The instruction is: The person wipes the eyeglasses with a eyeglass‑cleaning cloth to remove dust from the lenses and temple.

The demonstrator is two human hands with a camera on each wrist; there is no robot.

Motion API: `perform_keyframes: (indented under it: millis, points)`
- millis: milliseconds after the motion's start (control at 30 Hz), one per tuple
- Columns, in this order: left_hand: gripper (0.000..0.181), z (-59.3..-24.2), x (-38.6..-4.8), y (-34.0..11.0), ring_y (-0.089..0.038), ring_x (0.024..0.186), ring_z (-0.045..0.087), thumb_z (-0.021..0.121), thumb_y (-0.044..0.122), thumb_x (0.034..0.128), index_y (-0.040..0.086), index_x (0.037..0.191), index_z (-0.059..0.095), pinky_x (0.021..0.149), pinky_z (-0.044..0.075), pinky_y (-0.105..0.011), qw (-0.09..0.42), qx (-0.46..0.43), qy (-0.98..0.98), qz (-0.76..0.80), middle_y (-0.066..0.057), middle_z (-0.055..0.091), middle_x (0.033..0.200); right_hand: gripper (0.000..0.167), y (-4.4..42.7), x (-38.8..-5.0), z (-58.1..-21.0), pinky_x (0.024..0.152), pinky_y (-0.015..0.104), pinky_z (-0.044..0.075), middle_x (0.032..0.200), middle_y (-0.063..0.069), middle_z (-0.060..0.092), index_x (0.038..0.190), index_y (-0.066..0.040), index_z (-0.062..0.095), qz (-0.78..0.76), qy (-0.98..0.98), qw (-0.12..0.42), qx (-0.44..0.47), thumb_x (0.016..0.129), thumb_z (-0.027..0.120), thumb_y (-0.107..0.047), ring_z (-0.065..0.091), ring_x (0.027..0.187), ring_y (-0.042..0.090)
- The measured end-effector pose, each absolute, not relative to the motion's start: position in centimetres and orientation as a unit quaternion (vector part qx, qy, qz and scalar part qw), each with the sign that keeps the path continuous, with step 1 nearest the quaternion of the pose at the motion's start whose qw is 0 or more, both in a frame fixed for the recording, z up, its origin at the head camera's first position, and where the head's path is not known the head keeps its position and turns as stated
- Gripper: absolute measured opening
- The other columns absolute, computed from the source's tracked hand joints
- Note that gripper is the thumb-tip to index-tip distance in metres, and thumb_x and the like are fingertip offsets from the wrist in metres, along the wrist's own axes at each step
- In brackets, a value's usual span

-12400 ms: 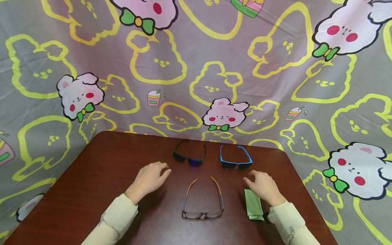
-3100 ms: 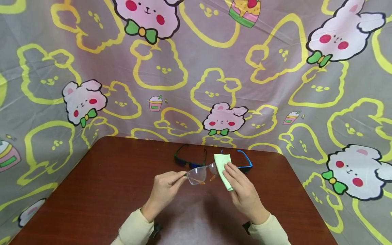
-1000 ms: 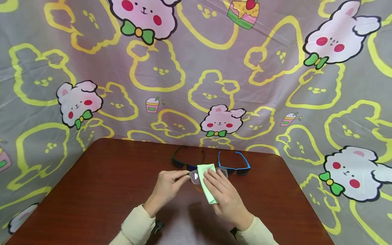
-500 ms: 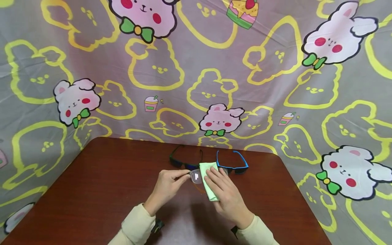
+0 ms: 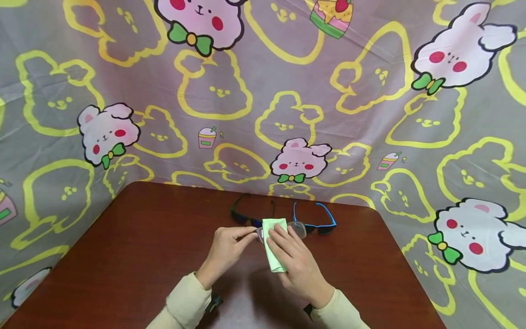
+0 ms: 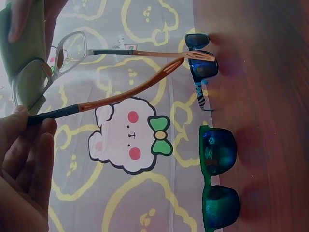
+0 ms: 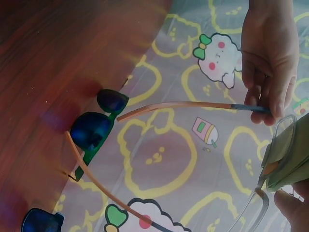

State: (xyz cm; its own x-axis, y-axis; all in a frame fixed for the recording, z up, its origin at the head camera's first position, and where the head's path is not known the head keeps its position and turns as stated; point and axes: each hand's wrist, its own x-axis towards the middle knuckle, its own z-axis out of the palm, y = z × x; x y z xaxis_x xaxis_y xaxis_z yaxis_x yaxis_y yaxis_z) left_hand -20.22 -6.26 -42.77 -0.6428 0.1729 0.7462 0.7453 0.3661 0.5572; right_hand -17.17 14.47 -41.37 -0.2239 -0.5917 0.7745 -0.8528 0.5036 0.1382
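Above the table, the left hand (image 5: 226, 249) pinches clear-lensed glasses (image 5: 297, 230) at the hinge end of one temple; the left wrist view shows the finger and thumb on the dark part of that temple (image 6: 53, 115). The right hand (image 5: 300, 265) holds a folded light green cloth (image 5: 273, 246) against the lens nearest the left hand, its fingers lying over the cloth. In the right wrist view the cloth (image 7: 294, 154) lies on the front of the lens and the thumb is behind the frame. The orange temple tips point away from the hands. The cloth hides most of that lens.
Dark green sunglasses (image 5: 240, 218) with blue lenses and blue-framed sunglasses (image 5: 326, 225) stand at the back of the brown table (image 5: 123, 256), just beyond the hands. A patterned cloth backdrop (image 5: 230, 123) rises behind the table and along its sides.
Since the earliest frame, the glasses and cloth have been lifted off the table. The cloth has moved from the right-hand lens to the left-hand one, and lately slightly further left.
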Motion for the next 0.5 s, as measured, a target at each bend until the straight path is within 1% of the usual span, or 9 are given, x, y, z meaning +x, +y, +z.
perform_keyframes:
  millis: [100, 167, 267, 367, 500]
  points:
    - [0.014, -42.86, -20.21, -6.33, -0.006, 0.078, 0.067, 0.074, 0.010, 0.0808, 0.007, 0.094, 0.076, 0.063, 0.051, -0.018, 0.299, -0.305, -0.765, -0.482, -0.002, 0.072, 0.089, 0.039, 14.41, -17.17, -41.44, 0.099, 0.054, 0.035, 0.128, 0.021, 0.055, 0.123, 0.006, 0.058, 0.157, -0.767, 0.403, 0.474, 0.097, 0.036, -0.014, 0.050, 0.120, 0.039]
    - [0.014, -42.88, -20.19, -6.40, -0.008, 0.078, 0.067, 0.074, 0.010, 0.0810, 0.006, 0.094, 0.076, 0.063, 0.051, -0.018, 0.294, -0.304, -0.763, -0.488, -0.002, 0.072, 0.089, 0.040, 14.54, -17.19, -41.51, 0.100, 0.053, 0.034, 0.129, 0.020, 0.054, 0.124, 0.006, 0.057, 0.157, -0.771, 0.397, 0.472, 0.093, 0.038, -0.010, 0.049, 0.120, 0.038]
    - [0.014, -42.80, -20.13, -6.54, -0.008, 0.078, 0.067, 0.074, 0.011, 0.0809, 0.006, 0.094, 0.076, 0.063, 0.051, -0.018, 0.289, -0.301, -0.763, -0.493, -0.002, 0.072, 0.089, 0.046, 14.93, -17.26, -41.56, 0.101, 0.053, 0.033, 0.129, 0.020, 0.054, 0.125, 0.006, 0.057, 0.159, -0.779, 0.391, 0.464, 0.083, 0.040, -0.002, 0.049, 0.121, 0.038]
    - [0.014, -42.68, -20.08, -6.68, -0.007, 0.078, 0.067, 0.075, 0.012, 0.0804, 0.006, 0.093, 0.076, 0.064, 0.051, -0.018, 0.291, -0.297, -0.768, -0.487, -0.001, 0.072, 0.089, 0.053, 15.29, -17.32, -41.58, 0.101, 0.053, 0.033, 0.129, 0.020, 0.055, 0.124, 0.006, 0.057, 0.165, -0.786, 0.387, 0.453, 0.073, 0.042, 0.001, 0.048, 0.121, 0.038]
    - [0.014, -42.58, -20.05, -6.72, -0.007, 0.078, 0.067, 0.076, 0.011, 0.0794, 0.006, 0.092, 0.076, 0.063, 0.051, -0.018, 0.303, -0.296, -0.769, -0.479, -0.001, 0.072, 0.088, 0.053, 15.34, -17.36, -41.67, 0.101, 0.054, 0.033, 0.129, 0.020, 0.054, 0.125, 0.006, 0.057, 0.169, -0.787, 0.386, 0.451, 0.073, 0.044, 0.001, 0.048, 0.121, 0.039]
